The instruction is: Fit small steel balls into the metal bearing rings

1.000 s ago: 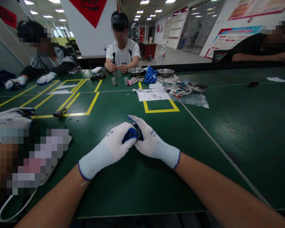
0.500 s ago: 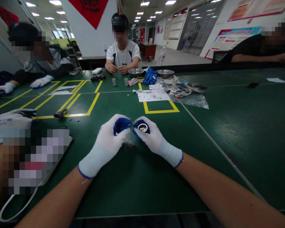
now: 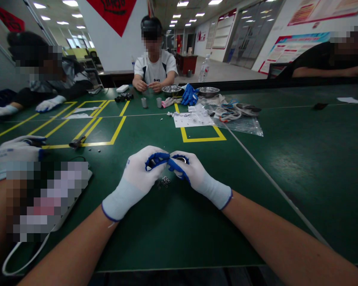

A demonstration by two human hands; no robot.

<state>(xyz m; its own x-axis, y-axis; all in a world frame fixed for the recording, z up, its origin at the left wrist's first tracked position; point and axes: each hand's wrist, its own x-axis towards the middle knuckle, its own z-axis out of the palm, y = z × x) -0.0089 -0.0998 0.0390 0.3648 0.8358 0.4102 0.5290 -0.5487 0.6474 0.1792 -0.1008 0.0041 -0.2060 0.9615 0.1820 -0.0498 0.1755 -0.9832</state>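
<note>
My right hand [image 3: 193,170], in a white glove with blue palm, is wrapped round a small round metal cup [image 3: 183,159]. Only part of its bright rim shows; the fingers cover the rest. My left hand [image 3: 141,171], gloved the same way, is closed in a pinch, its fingertips meeting those of the right hand. Whatever lies between the left fingertips is hidden. On the green table just below both hands sits a little heap of small ring-like metal parts [image 3: 166,181].
At left are another person's gloved hand [image 3: 18,153], a blurred-out flat object [image 3: 52,194] with a white cable, and a dark metal tool [image 3: 77,142]. Farther back lie white paper [image 3: 193,120], worn gloves [image 3: 238,110], metal bowls [image 3: 208,92] and two grey cups [image 3: 144,103]. Several people sit around.
My fingertips have come together at the cup. The right hand has turned the cup so its inside is no longer seen. A small metal piece at my left fingertips is now out of sight.
</note>
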